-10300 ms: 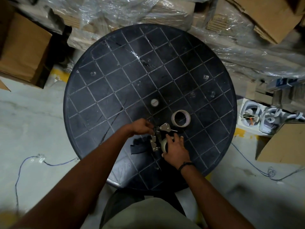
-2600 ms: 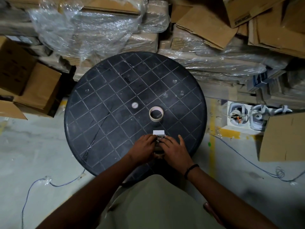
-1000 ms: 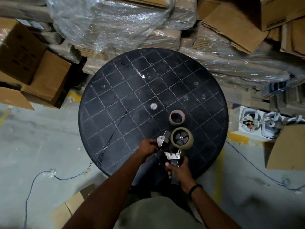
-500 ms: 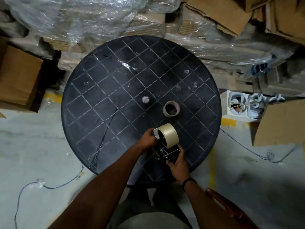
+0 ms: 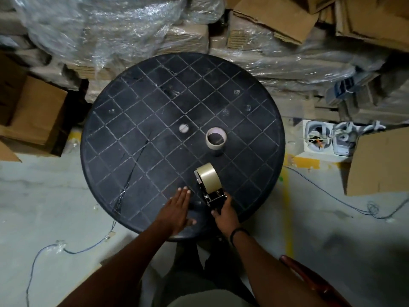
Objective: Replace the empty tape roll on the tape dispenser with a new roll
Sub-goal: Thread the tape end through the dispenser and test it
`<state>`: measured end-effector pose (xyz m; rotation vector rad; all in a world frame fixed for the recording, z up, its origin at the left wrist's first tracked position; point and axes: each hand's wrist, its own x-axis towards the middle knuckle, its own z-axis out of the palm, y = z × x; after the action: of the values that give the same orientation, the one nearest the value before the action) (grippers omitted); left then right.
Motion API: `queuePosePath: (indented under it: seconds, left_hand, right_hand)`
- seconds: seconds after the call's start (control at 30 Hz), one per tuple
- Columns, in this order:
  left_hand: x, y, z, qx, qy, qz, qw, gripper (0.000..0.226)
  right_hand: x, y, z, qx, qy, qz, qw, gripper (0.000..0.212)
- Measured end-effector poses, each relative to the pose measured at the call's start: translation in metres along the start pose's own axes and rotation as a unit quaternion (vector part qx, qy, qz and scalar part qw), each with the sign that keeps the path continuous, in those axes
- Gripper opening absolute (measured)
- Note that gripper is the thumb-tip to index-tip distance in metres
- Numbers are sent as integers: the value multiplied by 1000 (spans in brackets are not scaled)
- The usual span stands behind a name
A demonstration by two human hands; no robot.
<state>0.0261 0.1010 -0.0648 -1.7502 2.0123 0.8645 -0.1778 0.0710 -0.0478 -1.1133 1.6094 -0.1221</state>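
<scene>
The tape dispenser (image 5: pixel 214 197) stands on the near part of the round black table (image 5: pixel 132 120), with a full tan tape roll (image 5: pixel 209 177) mounted on it. My right hand (image 5: pixel 224 214) grips the dispenser's handle from the near side. To the left of the dispenser, my left hand (image 5: pixel 177 207) lies flat on the table, fingers extended, holding nothing. The empty cardboard tape core (image 5: pixel 216 138) stands apart on the table, farther away, right of the centre cap.
A small round cap (image 5: pixel 183 128) marks the table's centre. Plastic-wrapped cartons (image 5: pixel 115 29) and loose cardboard boxes (image 5: pixel 39 116) crowd the far and left sides. A cardboard sheet (image 5: pixel 380 162) and a white crate (image 5: pixel 321 138) lie right. Thin wires (image 5: pixel 66 249) trail on the floor.
My left hand has let go of the dispenser's front and now rests flat on the table. The dispenser stays in my right hand, with the roll mounted.
</scene>
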Motion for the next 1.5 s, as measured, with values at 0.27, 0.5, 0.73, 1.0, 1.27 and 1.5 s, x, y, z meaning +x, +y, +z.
queuePosePath:
  seconds: [0.27, 0.5, 0.73, 1.0, 1.27, 1.5]
  left_hand:
    - [23, 42, 28, -37, -20, -54, 998, 127]
    - [38, 54, 51, -62, 0, -114, 992, 127]
    - [44, 60, 49, -97, 24, -143, 985, 111]
    - [44, 63, 46, -93, 25, -152, 984, 106]
    - [45, 74, 41, -97, -4, -135, 986, 140]
    - [54, 86, 35, -74, -25, -152, 985, 121]
  right_hand:
    - [27, 20, 3, -147, -26, 22, 989, 46]
    - [40, 37, 15, -165, 9, -2, 986, 49]
    - [49, 51, 21, -148, 23, 13, 989, 38]
    - [24, 68, 25, -114, 27, 29, 993, 23]
    - [-77, 197, 12, -121, 21, 130, 984, 22]
    - [-82, 210, 19, -113, 27, 104, 988, 17]
